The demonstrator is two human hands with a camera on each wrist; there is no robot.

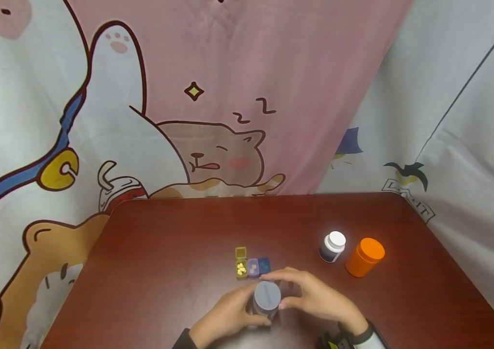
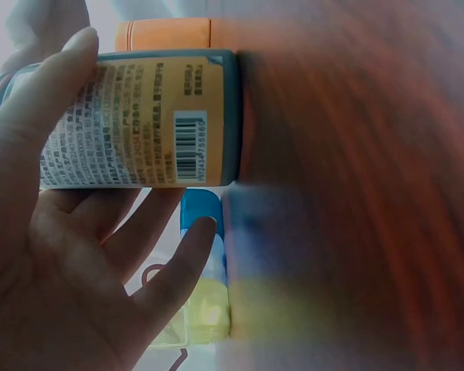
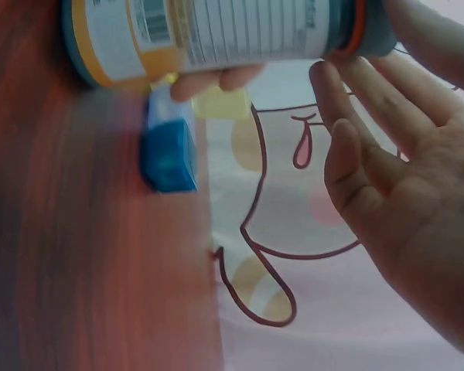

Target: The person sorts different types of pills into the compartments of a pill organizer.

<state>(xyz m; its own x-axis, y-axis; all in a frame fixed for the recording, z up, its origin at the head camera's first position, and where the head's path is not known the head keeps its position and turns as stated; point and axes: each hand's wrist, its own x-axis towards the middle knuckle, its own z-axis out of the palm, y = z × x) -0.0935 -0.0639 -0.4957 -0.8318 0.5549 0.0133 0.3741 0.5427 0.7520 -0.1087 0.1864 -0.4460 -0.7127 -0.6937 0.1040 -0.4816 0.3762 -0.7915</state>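
Observation:
A bottle with a grey cap point(image 1: 267, 294) stands upright in my left hand point(image 1: 235, 310). The left wrist view shows its orange and white label point(image 2: 162, 124) with a barcode and small print. My left fingers and thumb curl round the bottle's body. My right hand point(image 1: 316, 295) is at the cap, its index finger along the far edge and its thumb at the right side. In the right wrist view the right hand's fingers point(image 3: 394, 108) extend loosely beside the grey cap, which has an orange ring below it.
Just beyond the bottle lies a small pill box point(image 1: 253, 266) in yellow, purple and blue; its yellow lid is up, with pale yellow pills inside. A white-capped bottle point(image 1: 333, 246) and an orange jar point(image 1: 364, 257) stand at the right on the brown table point(image 1: 164, 252).

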